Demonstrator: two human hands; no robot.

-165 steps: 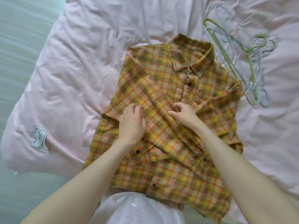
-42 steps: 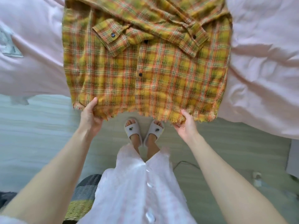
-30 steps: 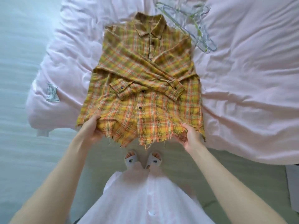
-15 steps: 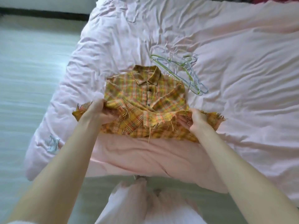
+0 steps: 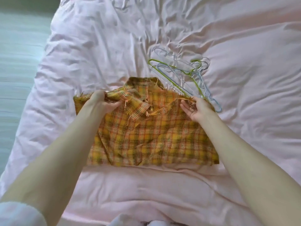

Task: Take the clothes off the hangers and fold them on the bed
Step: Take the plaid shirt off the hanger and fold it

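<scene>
A yellow and orange plaid shirt (image 5: 151, 136) lies folded in half on the pink bed (image 5: 244, 111), its frayed hem brought up to the collar. My left hand (image 5: 101, 103) grips the hem at the shirt's upper left. My right hand (image 5: 197, 107) pinches the hem at the upper right, palm turned up. Both forearms reach over the shirt's sides. The collar peeks out just beyond the hem.
A pile of several wire hangers (image 5: 184, 74), green, blue and white, lies on the quilt just beyond my right hand. The pale floor (image 5: 17, 54) runs along the bed's left edge. White clothing shows at the bottom edge.
Both hands lifted the shirt's hem from the bed's edge and carried it away from me to the collar, folding the shirt in half.
</scene>
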